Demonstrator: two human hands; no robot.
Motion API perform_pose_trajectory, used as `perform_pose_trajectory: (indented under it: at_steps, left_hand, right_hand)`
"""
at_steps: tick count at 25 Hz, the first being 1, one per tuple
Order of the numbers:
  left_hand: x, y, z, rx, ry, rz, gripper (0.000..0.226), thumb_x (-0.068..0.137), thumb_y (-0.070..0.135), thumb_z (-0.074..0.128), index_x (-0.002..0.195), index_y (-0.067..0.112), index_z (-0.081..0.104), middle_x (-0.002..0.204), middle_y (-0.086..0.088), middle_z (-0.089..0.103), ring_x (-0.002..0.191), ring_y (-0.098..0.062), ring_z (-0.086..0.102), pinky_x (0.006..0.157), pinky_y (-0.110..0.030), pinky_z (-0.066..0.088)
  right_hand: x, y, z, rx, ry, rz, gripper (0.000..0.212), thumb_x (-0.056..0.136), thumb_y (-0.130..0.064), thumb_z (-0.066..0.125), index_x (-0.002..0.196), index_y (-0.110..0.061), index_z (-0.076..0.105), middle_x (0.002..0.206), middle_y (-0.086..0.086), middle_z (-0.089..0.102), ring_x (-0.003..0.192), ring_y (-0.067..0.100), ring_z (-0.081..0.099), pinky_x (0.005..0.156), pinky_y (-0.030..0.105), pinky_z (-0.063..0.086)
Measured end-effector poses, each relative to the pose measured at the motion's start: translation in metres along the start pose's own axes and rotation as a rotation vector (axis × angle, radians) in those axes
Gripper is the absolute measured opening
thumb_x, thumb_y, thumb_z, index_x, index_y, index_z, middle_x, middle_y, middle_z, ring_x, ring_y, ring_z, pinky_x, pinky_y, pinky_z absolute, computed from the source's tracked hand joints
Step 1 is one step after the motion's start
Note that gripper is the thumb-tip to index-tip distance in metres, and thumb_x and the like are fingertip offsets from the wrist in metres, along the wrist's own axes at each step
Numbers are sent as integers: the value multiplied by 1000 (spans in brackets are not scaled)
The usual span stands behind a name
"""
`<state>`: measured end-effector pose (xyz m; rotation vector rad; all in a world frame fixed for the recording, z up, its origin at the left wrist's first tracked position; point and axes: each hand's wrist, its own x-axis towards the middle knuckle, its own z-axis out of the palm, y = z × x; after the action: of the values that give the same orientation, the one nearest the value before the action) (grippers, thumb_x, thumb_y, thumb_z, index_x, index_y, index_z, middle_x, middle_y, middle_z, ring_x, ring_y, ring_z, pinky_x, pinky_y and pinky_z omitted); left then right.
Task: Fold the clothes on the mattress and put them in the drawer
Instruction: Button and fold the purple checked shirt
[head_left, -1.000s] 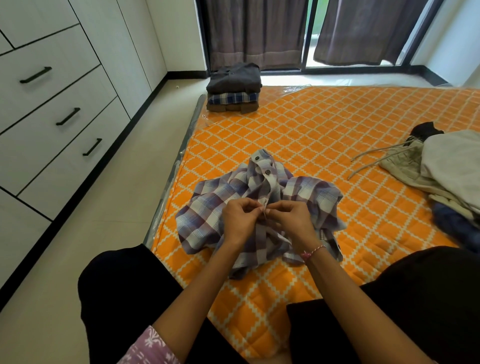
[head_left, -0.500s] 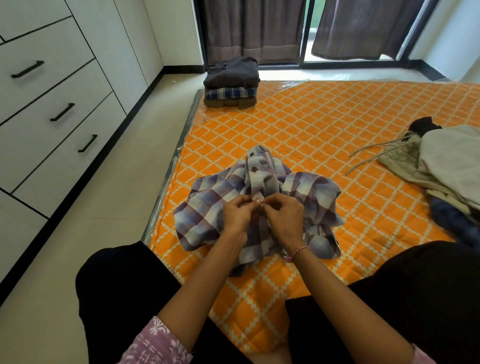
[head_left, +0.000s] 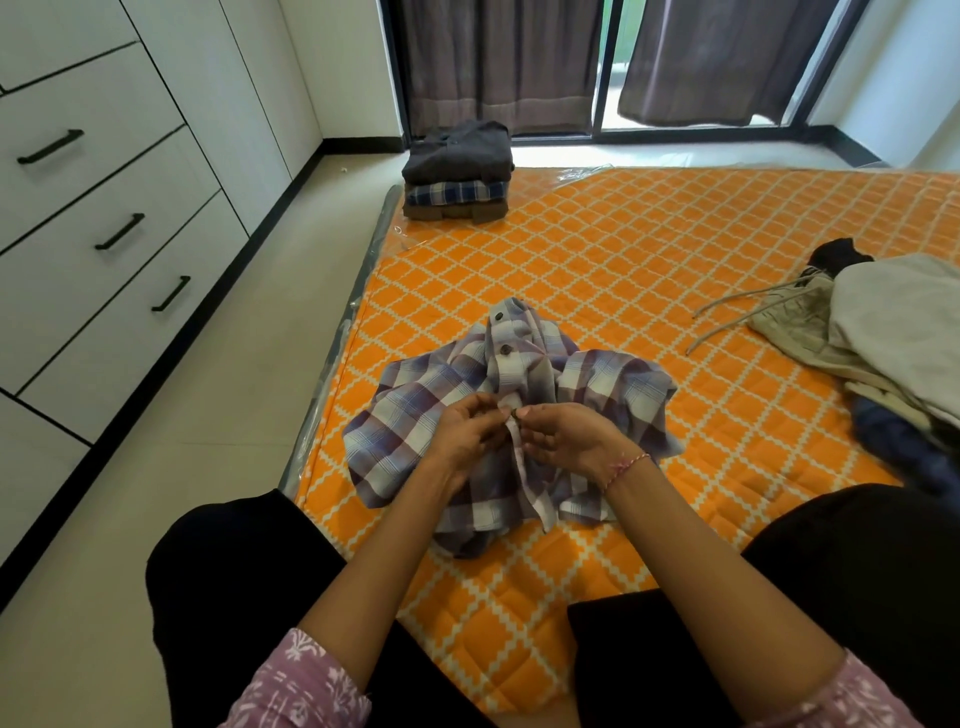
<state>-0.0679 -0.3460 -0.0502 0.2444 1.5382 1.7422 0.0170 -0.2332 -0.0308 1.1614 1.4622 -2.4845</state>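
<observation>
We see a plaid shirt (head_left: 441, 410) lying crumpled on the orange quilted mattress (head_left: 649, 291), near its left edge and directly in front of the seated person. The collar end points away from the person, and 2 dark buttons show along the front placket.

Left hand (head_left: 465, 434): the grip is closed on the shirt, with fingertips pinching the left side of the placket at mid-chest.

Right hand (head_left: 563, 434): the grip is likewise closed on the shirt, with thumb and forefinger pinching the opposite placket edge, where a small dark button sits between the fingertips. A thin bracelet circles this wrist. The 2 hands meet almost fingertip to fingertip above the cloth.

At the far left corner of the mattress we note a folded stack (head_left: 457, 171) of 3 garments: dark grey on top, blue plaid in the middle, brown at the bottom. At the right edge lies an unfolded pile (head_left: 878, 332) of beige and dark clothes, with drawstrings trailing toward the centre.

Left of the mattress, across a strip of floor, stands a white drawer unit (head_left: 104, 208) with black bar handles; every drawer we can see is closed.
</observation>
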Motion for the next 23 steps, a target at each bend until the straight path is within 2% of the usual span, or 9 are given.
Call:
perform_pose_trajectory:
  at_steps: [2, 4, 6, 8, 11, 15, 18, 20, 23]
  left_hand:
    - [-1, 2, -8, 365, -40, 172, 44, 84, 5, 67, 123, 16, 48, 102, -6, 60, 101, -25, 59, 75, -23, 54]
    - [6, -2, -16, 869, -60, 396, 88, 81, 22, 74, 148, 26, 17, 147, -10, 31, 137, -25, 31, 101, -30, 39]
    - [14, -3, -13, 1327, -47, 547, 86, 83, 30, 69, 149, 32, 15, 157, -13, 5, 145, -29, 11, 106, -37, 32]
    - [23, 0, -5, 1528, -12, 553, 53, 85, 24, 61, 135, 25, 45, 145, -13, 36, 128, -33, 42, 91, -39, 45]
    - [24, 14, 8, 1519, -230, 291, 18, 86, 18, 57, 98, 7, 66, 92, -11, 65, 78, -24, 59, 61, -28, 41]
    - [19, 52, -12, 1056, -784, -298, 21, 90, 22, 62, 110, 16, 65, 108, -6, 67, 85, -10, 64, 67, -21, 51]
    - [52, 65, -37, 717, -201, -3, 12, 94, 15, 56, 102, 11, 64, 95, -12, 67, 74, -12, 67, 65, -32, 57]
    - [94, 63, -51, 1069, 192, 242, 20, 95, 17, 54, 111, 11, 62, 110, -14, 62, 95, -23, 61, 83, -42, 52]
    - [147, 51, -53, 1391, 59, 87, 29, 94, 29, 55, 119, 15, 50, 119, -14, 51, 107, -30, 49, 88, -43, 44]
  right_hand:
    - [-4, -3, -9, -181, -59, 34, 10, 91, -6, 56, 93, -2, 65, 73, 5, 59, 63, 11, 54, 61, 22, 47]
    - [-11, -11, -14, -543, -52, 7, 14, 92, -5, 53, 88, -2, 66, 70, 6, 58, 57, 11, 52, 54, 20, 47]
    - [-10, -26, -9, -903, 192, -267, 19, 89, -6, 52, 80, 3, 66, 70, 15, 62, 59, 19, 55, 57, 31, 53]
    - [1, -43, 4, -1017, 464, -634, 21, 89, -11, 53, 88, 5, 67, 84, 20, 66, 74, 30, 60, 65, 40, 51]
    - [37, -57, 20, -1237, 489, -700, 44, 93, -32, 55, 132, -12, 50, 134, 17, 48, 122, 33, 45, 90, 41, 42]
    - [89, -42, 7, -1555, 293, -367, 61, 96, -56, 37, 149, -34, 19, 159, 11, -4, 146, 34, -4, 110, 62, 11]
    - [104, -17, -5, -1804, -34, -208, 54, 99, -54, 23, 148, -34, 19, 160, 9, -1, 146, 34, -5, 109, 63, 10]
    - [104, -18, -8, -1755, -148, -137, 53, 100, -49, 25, 147, -25, 30, 157, 12, 15, 144, 35, 11, 109, 58, 17]
    - [118, -43, -17, -1263, 220, -375, 37, 99, -30, 42, 115, -2, 60, 114, 23, 61, 104, 36, 58, 81, 38, 45]
